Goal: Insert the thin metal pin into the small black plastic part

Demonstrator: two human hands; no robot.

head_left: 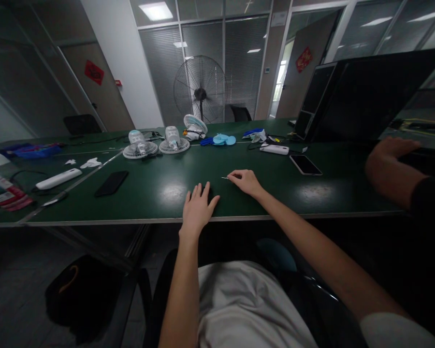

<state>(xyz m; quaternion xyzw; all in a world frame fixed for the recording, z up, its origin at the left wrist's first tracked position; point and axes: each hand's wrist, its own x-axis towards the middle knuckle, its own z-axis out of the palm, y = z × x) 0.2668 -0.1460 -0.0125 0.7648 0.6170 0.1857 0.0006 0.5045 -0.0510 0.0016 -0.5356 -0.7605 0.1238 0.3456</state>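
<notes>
Near the front edge of the green table (152, 200), my left hand (196, 209) lies palm down with its fingers spread. A dark patch shows beside its thumb; whether it is shadow or an object I cannot tell. To the right, my right hand (245, 182) is closed in a pinch just over the tabletop. A thin, bright, pin-like piece (224, 178) sticks out leftward from its fingertips. The piece is too small to name exactly. Its tip points toward the space above my left hand, and the two hands are apart.
Small white fans (174, 144) and blue fan parts (224, 139) sit toward the back. A black phone (111, 183) is at left, another phone (305, 165) at right, near a white power strip (274, 149). A co-worker's hand (391, 154) rests beside a large black monitor (369, 96).
</notes>
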